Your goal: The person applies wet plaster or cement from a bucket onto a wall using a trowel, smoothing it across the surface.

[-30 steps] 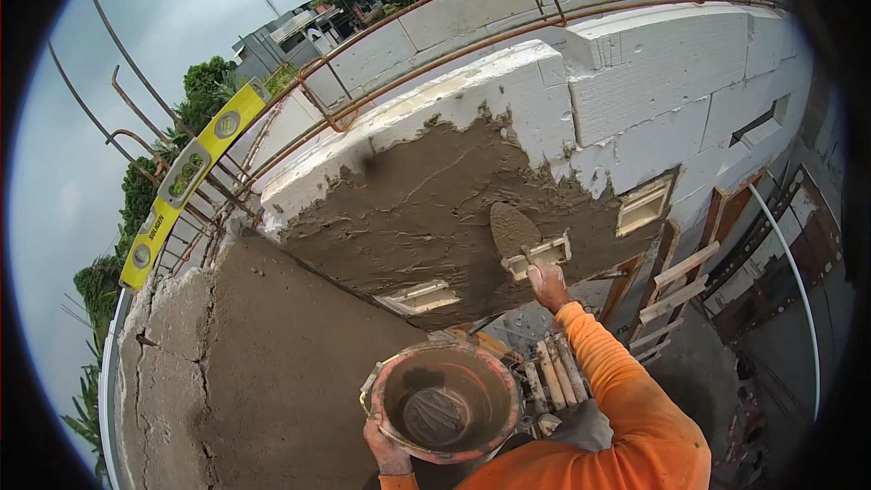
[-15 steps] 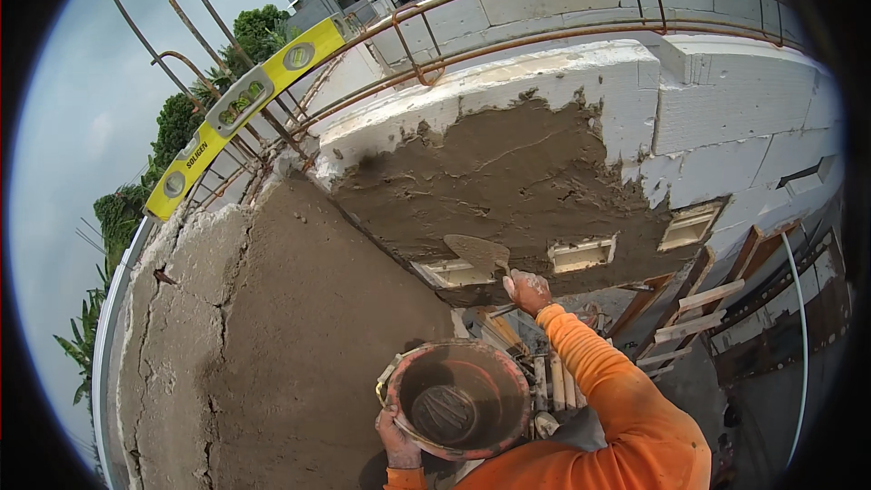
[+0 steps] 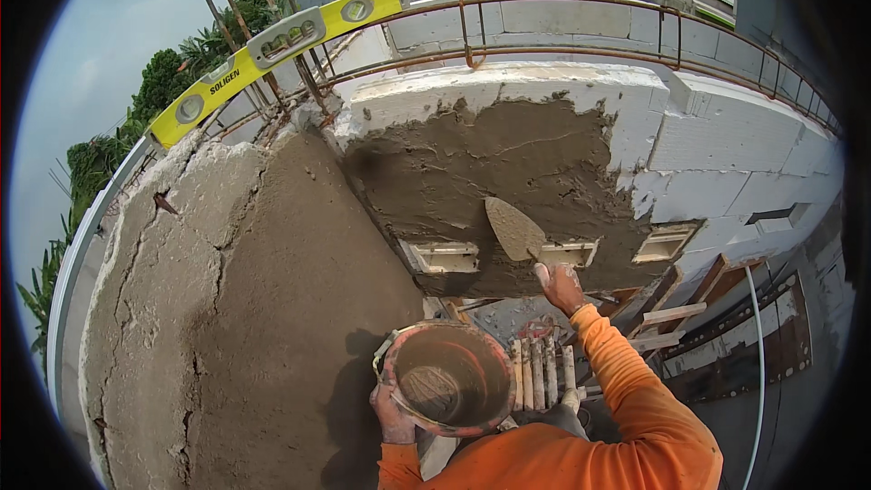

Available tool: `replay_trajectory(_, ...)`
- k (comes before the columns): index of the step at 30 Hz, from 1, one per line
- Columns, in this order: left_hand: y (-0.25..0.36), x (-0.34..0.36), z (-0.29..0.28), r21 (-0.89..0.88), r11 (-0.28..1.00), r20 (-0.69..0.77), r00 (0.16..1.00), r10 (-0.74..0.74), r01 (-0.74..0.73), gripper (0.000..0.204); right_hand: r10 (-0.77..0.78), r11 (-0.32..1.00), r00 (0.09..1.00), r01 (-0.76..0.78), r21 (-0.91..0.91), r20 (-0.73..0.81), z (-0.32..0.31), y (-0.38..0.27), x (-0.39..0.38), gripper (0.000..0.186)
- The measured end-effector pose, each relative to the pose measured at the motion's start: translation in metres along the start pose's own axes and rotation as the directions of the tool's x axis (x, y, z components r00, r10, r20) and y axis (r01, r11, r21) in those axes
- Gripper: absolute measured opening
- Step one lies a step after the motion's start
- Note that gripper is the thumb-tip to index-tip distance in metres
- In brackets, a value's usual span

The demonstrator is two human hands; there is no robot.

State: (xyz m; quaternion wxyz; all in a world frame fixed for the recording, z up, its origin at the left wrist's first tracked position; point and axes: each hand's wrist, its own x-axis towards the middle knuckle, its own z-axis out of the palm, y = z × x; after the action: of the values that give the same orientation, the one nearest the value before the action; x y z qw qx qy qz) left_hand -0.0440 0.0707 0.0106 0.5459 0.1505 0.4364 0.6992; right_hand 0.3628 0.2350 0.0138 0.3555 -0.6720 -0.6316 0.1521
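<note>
My right hand [image 3: 561,288] grips the handle of a pointed trowel [image 3: 515,229]. Its blade is over the wet brown mortar [image 3: 435,168] on the block wall, between two recessed rectangular openings, and partly covers the middle opening [image 3: 577,254]. Whether the blade touches the mortar I cannot tell. My left hand [image 3: 393,417] holds a worn, reddish bucket [image 3: 494,365] by its left side, tilted so that its inside shows. A little mortar lies at the bottom of the bucket. The fingers of my left hand are partly hidden behind it.
A yellow spirit level [image 3: 218,84] rests across the wall's top left, near upright rebar [image 3: 308,82]. A plastered wall [image 3: 299,308] with a cracked edge stands on the left. Rusty rebar [image 3: 581,56] runs along the top behind the white blocks [image 3: 753,141]. Wooden slats [image 3: 544,372] lie below.
The trowel and my right hand have moved right along the wall, from the left opening toward the middle one, and the blade now points more upward. The whole view has shifted and turned slightly.
</note>
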Motion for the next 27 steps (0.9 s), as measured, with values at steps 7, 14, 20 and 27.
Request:
replay_trajectory(7,0.001,0.007,-0.001,-0.011,1.000,-0.019,1.000,-0.010,0.010,0.023,0.068,0.995,0.976,-0.051,-0.084,0.209,-0.008,-0.011,-0.019,0.051)
replay_trajectory(14,0.010,0.001,-0.002,-0.070,0.997,0.022,0.999,-0.026,0.028,0.035,0.156,0.960,0.964,-0.199,0.198,0.213,-0.012,-0.025,-0.017,0.052)
replay_trajectory(20,0.005,0.006,-0.015,-0.090,0.996,-0.017,1.000,0.019,-0.020,0.024,0.149,0.963,0.936,-0.210,0.168,0.319,-0.012,-0.019,-0.018,0.053)
replay_trajectory(27,-0.010,0.023,-0.021,-0.076,0.987,-0.066,0.989,0.136,-0.141,0.021,-0.073,0.980,0.987,0.098,-0.173,0.144,-0.005,-0.022,-0.009,0.045)
